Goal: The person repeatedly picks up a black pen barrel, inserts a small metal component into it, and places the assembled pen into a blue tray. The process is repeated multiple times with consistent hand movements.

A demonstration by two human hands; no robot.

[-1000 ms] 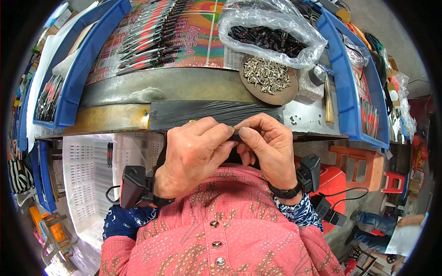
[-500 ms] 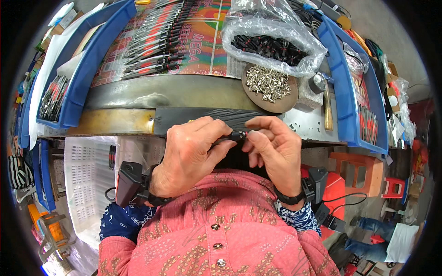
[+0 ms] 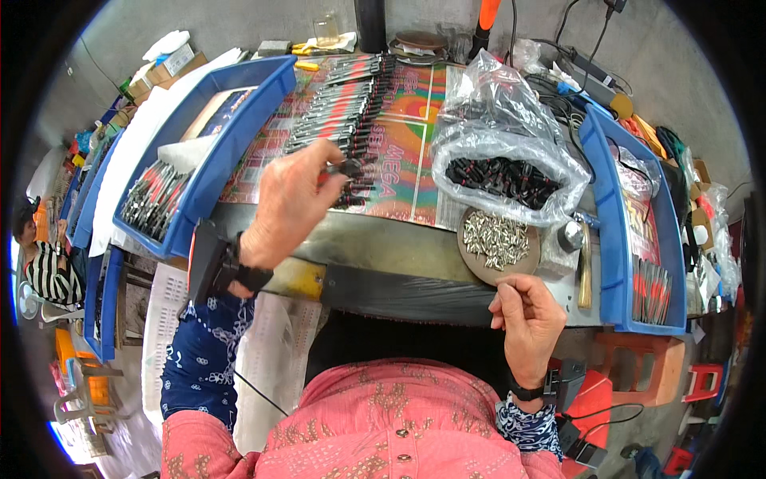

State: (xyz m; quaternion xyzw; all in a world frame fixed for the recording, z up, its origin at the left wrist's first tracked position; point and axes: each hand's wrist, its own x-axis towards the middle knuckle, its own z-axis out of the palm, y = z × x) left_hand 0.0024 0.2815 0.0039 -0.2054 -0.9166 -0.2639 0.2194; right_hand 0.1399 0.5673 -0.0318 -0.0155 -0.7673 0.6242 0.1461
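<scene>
Over the front end of the row of slim pen-like tools (image 3: pixel 339 112), coloured black, red and silver, my left hand (image 3: pixel 289 199) is closed in a pinch. Between its thumb and fingers is a black pen-like piece (image 3: pixel 351 168), mostly covered by the fingers. My right hand (image 3: pixel 531 323) hangs at the table's front edge, just below a brown round dish (image 3: pixel 472 267) heaped with small silver metal tips (image 3: pixel 496 239). Its thumb and forefinger are pressed together; whatever they hold, if anything, is too small to make out.
A clear plastic bag (image 3: pixel 471 152) of black parts (image 3: pixel 503 180) lies open behind the dish. Blue trays with more pen-like tools stand left (image 3: pixel 263 96) and right (image 3: pixel 630 307). A brush (image 3: pixel 585 271) lies right of the dish. A white crate (image 3: pixel 271 343) sits below the table edge.
My hands have parted. The left carried the black pen-like piece forward and left to the row; the right moved rightward, nearer the dish. The head view has shifted to show more of the back wall.
</scene>
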